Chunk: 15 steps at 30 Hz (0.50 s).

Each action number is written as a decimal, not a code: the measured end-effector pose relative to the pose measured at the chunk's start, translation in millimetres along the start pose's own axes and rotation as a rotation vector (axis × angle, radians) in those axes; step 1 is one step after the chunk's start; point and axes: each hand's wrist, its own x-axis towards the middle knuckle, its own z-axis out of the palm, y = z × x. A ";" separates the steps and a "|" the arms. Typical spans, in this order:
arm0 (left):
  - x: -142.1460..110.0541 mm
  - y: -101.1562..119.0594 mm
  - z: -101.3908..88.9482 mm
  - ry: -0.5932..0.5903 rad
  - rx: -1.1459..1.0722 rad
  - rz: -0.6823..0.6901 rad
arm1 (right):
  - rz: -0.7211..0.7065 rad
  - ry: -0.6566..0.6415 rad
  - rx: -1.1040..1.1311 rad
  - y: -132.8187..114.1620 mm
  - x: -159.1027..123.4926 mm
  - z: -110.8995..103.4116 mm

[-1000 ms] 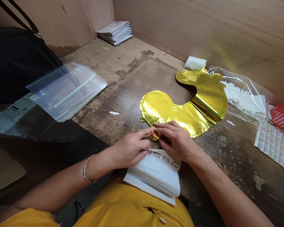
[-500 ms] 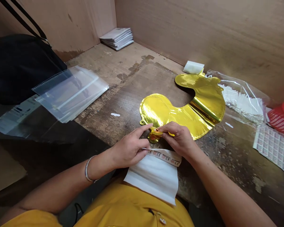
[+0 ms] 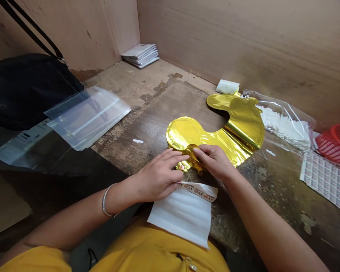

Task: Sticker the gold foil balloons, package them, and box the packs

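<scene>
A shiny gold foil balloon (image 3: 215, 141), flat and curved like a number or letter, lies on the worn wooden table. My right hand (image 3: 217, 162) pinches a folded bit of its near edge between thumb and fingers. Beside it, my left hand (image 3: 155, 177) reaches its forefingers onto the same gold foil. Its lower fingers hold the corner of a white sticker sheet (image 3: 181, 215), which hangs over the table's front edge toward my yellow shirt. Along the sheet's top runs a strip of small printed CE labels. My fingers partly hide the folded foil.
Clear plastic sleeves (image 3: 87, 117) and a black bag (image 3: 28, 90) are at the left. White folded packets (image 3: 141, 54) are stacked in the back corner. To the right are a clear bag of white sticks (image 3: 285, 124), a red basket (image 3: 336, 145) and a label sheet (image 3: 325, 179).
My right hand has folded a piece of gold foil upward at the near edge, and the small yellow strip at its fingers no longer shows. My left fingers have straightened over the foil.
</scene>
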 end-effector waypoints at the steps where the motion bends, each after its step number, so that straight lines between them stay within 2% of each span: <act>1: 3.9 -1.8 1.1 -0.011 0.013 0.046 | -0.005 -0.005 0.012 -0.8 0.2 -0.4; 4: 14.4 -9.1 7.9 -0.058 0.005 0.131 | -0.022 -0.014 0.062 -3.0 -1.5 -1.0; 6: 18.4 -13.2 12.3 -0.085 -0.010 0.126 | -0.054 0.048 0.003 -4.0 -6.3 -0.4; 9: 19.3 -15.5 15.4 -0.103 -0.021 0.088 | -0.204 0.210 -0.265 -2.4 -19.7 2.8; 12: 17.0 -14.8 15.5 -0.100 -0.016 0.067 | -0.323 0.232 -0.490 3.3 -33.7 5.5; 15: 14.4 -14.6 16.2 -0.085 -0.053 0.075 | -0.264 0.239 -0.492 12.9 -34.0 -3.9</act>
